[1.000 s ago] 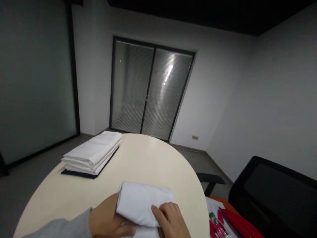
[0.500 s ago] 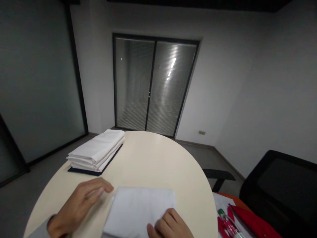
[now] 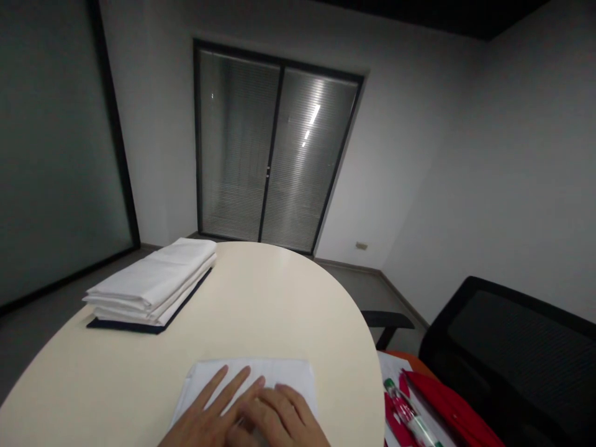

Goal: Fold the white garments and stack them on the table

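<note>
Folding looks close to finished from where I sit: the white folded cloth lies flat as a neat rectangle on the cream round tabletop, with no loose edge that I can make out, and both of my hands are pressing on its near half. My left hand lies flat, fingers spread and open, palm down on the left part of the cloth, gripping nothing. My right hand lies just beside it and partly over it, fingers extended and also open, flat on the cloth rather than pinching it. I judge what is in hand to be a smoothing of the last fold; what seems left is moving this piece across to the stack of folded white cloths, which sits well apart at the far left of the tabletop on a dark flat board. The cloth lies directly under both hands, its far edge showing beyond my fingertips, its near edge hidden below the frame. Off the right edge of the tabletop I see red items with a pen and a black mesh chair, neither touched.
</note>
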The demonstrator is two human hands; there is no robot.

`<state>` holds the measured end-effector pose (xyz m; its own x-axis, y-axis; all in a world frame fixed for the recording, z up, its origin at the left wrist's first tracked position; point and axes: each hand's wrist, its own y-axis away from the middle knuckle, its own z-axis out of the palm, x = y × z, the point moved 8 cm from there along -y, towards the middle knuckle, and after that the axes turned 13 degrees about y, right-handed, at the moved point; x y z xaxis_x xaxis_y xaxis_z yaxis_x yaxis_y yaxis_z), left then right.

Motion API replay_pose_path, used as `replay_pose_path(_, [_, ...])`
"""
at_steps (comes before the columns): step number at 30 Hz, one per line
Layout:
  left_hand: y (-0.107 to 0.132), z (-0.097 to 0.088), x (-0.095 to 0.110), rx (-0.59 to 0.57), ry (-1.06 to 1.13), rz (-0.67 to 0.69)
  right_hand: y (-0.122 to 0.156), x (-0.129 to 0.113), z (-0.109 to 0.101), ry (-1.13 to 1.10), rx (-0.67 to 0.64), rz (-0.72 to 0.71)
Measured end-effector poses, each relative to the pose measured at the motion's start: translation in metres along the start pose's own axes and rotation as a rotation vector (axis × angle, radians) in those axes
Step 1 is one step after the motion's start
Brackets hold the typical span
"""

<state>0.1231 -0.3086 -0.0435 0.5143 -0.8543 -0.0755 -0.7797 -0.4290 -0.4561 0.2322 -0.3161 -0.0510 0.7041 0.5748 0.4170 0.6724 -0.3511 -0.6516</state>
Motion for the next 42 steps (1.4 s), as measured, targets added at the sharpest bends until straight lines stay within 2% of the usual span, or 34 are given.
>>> replay_pose_path(2, [0.000,0.001,-0.002,-0.002,0.029,0.011,-0.013,0.006,0.006,0.020,-0.073,0.036])
replay_pose_path(4, [0.000,-0.001,-0.002,0.012,-0.003,0.027,-0.015,0.015,0.017,-0.005,-0.202,0.079])
replay_pose_path(7, [0.008,-0.006,-0.004,0.040,-0.062,0.045,-0.001,0.021,0.029,-0.105,-0.363,0.087])
replay_pose_path(9, [0.018,-0.007,-0.009,0.008,-0.021,0.032,0.011,0.022,0.030,-0.128,-0.398,0.081])
replay_pose_path(11, [0.026,-0.009,-0.016,-0.008,0.046,0.009,0.018,0.023,0.027,-0.089,-0.367,0.077])
replay_pose_path(13, [0.029,-0.018,-0.023,0.036,0.084,-0.001,0.018,0.023,0.021,0.005,-0.270,0.061])
replay_pose_path(15, [0.025,-0.028,-0.033,0.087,0.074,-0.069,0.016,0.022,0.019,0.117,-0.161,0.033])
replay_pose_path(18, [0.012,-0.037,-0.052,0.100,0.000,-0.270,0.017,0.017,0.024,0.220,-0.054,-0.048])
replay_pose_path(21, [0.002,-0.035,-0.057,0.074,-0.029,-0.305,0.014,0.023,0.025,0.148,0.004,-0.066])
replay_pose_path(22, [0.001,-0.033,-0.056,0.063,-0.023,-0.289,0.010,0.028,0.026,0.061,-0.043,-0.062])
replay_pose_path(24, [0.002,-0.029,-0.055,0.059,-0.009,-0.268,-0.004,0.041,0.031,-0.193,-0.258,-0.020])
replay_pose_path(26, [0.005,-0.026,-0.056,0.066,-0.005,-0.274,-0.022,0.060,0.035,-0.453,-0.516,0.133])
replay_pose_path(27, [0.006,-0.025,-0.057,0.065,-0.008,-0.283,-0.032,0.071,0.034,-0.543,-0.581,0.242])
replay_pose_path(29, [0.007,-0.022,-0.059,0.055,-0.018,-0.294,-0.054,0.085,0.037,-0.631,-0.717,0.313])
replay_pose_path(32, [0.004,-0.020,-0.060,0.051,-0.045,-0.278,-0.073,0.087,0.055,-0.684,-0.980,0.260])
replay_pose_path(35, [-0.004,-0.024,-0.058,0.064,-0.088,-0.228,-0.070,0.083,0.075,-0.751,-1.212,0.209])
replay_pose_path(37, [-0.009,-0.032,-0.057,0.075,-0.127,-0.204,-0.060,0.087,0.085,-0.816,-1.278,0.220])
replay_pose_path(39, [-0.010,-0.044,-0.061,0.107,-0.171,-0.226,-0.048,0.105,0.094,-0.843,-1.254,0.282])
replay_pose_path(42, [-0.001,-0.065,-0.076,0.225,-0.218,-0.309,-0.029,0.160,0.105,-0.703,-1.126,0.442])
